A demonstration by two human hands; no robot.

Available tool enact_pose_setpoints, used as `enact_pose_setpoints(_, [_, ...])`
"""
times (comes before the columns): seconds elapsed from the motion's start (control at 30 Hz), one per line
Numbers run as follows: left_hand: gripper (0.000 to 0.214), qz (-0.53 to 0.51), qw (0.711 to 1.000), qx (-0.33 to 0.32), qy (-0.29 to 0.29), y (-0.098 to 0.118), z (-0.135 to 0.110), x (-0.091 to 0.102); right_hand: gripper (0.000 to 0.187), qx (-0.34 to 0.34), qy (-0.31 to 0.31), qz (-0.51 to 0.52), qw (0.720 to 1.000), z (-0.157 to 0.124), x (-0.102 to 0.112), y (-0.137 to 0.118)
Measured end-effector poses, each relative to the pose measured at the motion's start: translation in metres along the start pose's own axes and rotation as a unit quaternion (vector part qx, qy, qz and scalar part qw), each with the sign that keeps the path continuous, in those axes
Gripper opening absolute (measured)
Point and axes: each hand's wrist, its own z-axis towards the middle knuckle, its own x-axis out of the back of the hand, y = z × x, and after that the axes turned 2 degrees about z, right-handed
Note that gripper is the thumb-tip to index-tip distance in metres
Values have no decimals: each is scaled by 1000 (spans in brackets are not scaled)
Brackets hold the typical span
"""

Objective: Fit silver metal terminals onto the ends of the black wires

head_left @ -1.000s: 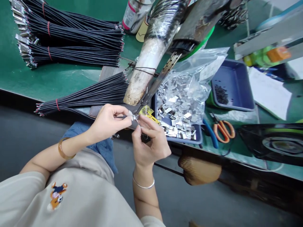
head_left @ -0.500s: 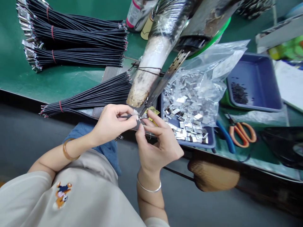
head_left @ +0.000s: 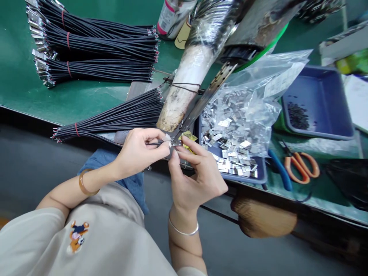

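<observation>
My left hand (head_left: 140, 149) is closed in a pinch on a black cable (head_left: 155, 143), close to its stripped end. Facing it, my right hand (head_left: 198, 172) pinches a small silvery metal piece (head_left: 178, 143) between thumb and fingers. The cable end and the metal piece come together under the tip of a slanting perforated metal rod, which looks like a soldering iron (head_left: 211, 88). Whether they touch is too small to tell. Left of my hands, a bundle of black cables (head_left: 123, 111) fans out from a red band.
A wrapped white tube (head_left: 181, 84) hangs beside the iron. Right of it stands a blue tray (head_left: 261, 172) of metal pieces under a plastic bag (head_left: 253, 103). Banded cable bundles (head_left: 100, 50) lie at the back left. Orange-handled scissors (head_left: 301, 168) and a second blue tray (head_left: 324, 92) are rightward.
The whole view has shifted slightly, so things appear a little further right. The metal piece between my right fingers shows more clearly. Both hands keep their pinch below the iron's tip.
</observation>
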Motion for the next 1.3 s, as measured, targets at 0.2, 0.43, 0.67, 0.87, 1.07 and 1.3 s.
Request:
enact_pose_setpoints(0.2, [14, 5, 1000, 11, -6, 2, -1, 0, 15, -2, -9, -2, 1000, 0, 1, 0])
enact_pose_setpoints(0.43, [19, 41, 999, 5, -1, 3, -3, 0, 15, 6, 2, -17, 1000, 4, 2, 0])
enact_pose_setpoints(0.67, [18, 67, 997, 16, -40, 2, -4, 3, 14, -4, 0, -2, 1000, -5, 4, 2])
enact_pose_setpoints(0.87, [16, 96, 995, 9, -37, 2, -4, 4, 9, -13, 204, 88, 975, -5, 13, 4])
enact_pose_setpoints(1.07, [15, 78, 996, 10, -40, 4, -6, 5, 13, -50, 91, 13, 994, -11, 10, 10])
enact_pose_setpoints(1.3, [13, 59, 998, 1, -24, 5, -4, 3, 17, 32, 14, -14, 999, -6, 4, 12])
